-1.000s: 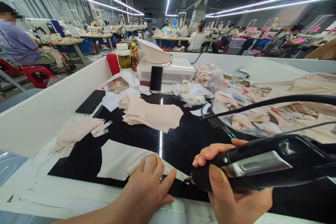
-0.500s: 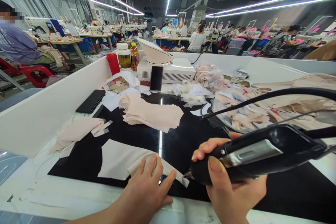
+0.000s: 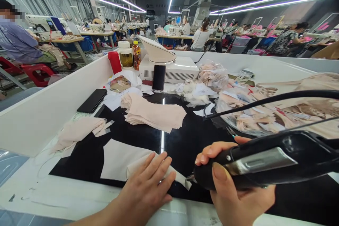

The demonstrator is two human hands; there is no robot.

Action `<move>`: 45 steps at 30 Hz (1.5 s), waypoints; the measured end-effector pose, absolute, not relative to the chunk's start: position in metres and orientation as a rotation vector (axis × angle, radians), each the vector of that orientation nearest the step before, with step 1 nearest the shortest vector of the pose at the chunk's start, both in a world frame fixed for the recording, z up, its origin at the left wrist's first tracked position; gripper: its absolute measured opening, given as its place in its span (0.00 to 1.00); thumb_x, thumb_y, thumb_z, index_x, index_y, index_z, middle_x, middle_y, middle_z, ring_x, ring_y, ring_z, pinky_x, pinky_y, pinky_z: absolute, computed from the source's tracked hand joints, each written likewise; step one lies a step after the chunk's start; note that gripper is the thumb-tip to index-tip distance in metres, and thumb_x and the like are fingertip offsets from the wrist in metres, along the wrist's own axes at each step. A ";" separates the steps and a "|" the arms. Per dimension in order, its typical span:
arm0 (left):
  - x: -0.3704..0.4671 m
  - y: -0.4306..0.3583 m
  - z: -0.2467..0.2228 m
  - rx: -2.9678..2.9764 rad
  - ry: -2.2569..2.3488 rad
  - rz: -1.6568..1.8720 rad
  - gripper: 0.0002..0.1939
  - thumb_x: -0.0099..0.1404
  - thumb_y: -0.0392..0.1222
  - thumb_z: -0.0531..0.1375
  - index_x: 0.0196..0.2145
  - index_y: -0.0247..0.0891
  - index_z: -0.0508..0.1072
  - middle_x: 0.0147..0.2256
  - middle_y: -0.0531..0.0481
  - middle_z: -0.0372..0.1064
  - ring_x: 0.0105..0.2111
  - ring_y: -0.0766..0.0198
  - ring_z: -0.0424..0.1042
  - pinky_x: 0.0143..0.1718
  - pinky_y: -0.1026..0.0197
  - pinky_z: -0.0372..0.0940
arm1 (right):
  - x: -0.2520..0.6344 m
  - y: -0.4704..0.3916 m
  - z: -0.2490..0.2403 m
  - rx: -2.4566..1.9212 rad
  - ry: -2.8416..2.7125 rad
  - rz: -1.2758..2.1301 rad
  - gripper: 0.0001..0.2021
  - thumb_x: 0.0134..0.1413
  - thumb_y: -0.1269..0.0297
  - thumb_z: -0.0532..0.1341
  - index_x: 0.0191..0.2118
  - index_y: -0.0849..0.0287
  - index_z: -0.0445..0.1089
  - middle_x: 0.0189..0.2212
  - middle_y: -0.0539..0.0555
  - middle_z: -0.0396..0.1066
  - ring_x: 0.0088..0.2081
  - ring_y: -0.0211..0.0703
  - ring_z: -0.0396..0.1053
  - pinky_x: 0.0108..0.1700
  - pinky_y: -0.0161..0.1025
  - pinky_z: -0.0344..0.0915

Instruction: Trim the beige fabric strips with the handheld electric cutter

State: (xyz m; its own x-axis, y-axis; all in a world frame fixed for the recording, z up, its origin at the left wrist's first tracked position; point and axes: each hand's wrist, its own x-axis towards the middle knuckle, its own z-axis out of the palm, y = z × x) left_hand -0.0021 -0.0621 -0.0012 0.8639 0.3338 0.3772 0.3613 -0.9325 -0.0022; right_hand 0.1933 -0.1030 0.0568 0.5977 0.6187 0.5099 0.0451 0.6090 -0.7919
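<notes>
While flat on pale fabric (image 3: 116,159), left hand (image 3: 148,187) loosely spread; right hand (image 3: 234,197) closed around black tool (image 3: 267,164)

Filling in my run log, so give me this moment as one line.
left hand: on pale fabric | right hand: holding black tool, tip at fabric's end | beyond: fabric stack

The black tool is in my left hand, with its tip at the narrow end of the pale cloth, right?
Wrong hand: the head view shows the black tool in your right hand, its tip at the narrow end of the pale cloth.
</notes>
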 end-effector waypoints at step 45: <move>0.012 -0.078 -0.031 -2.871 -0.677 -0.741 0.35 0.63 0.57 0.75 0.60 0.39 0.71 0.56 0.31 0.73 0.55 0.44 0.77 0.54 0.46 0.77 | 0.192 -0.108 0.058 -0.858 -0.888 0.377 0.21 0.57 0.67 0.73 0.54 0.51 0.71 0.31 0.47 0.76 0.28 0.40 0.74 0.31 0.39 0.78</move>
State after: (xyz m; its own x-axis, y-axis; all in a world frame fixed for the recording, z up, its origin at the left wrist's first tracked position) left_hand 0.0122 -0.0783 -0.0311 0.7828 0.3950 0.4808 0.4436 -0.8961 0.0139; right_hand 0.1916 -0.1083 0.0581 0.5953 0.6119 0.5207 0.0500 0.6187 -0.7841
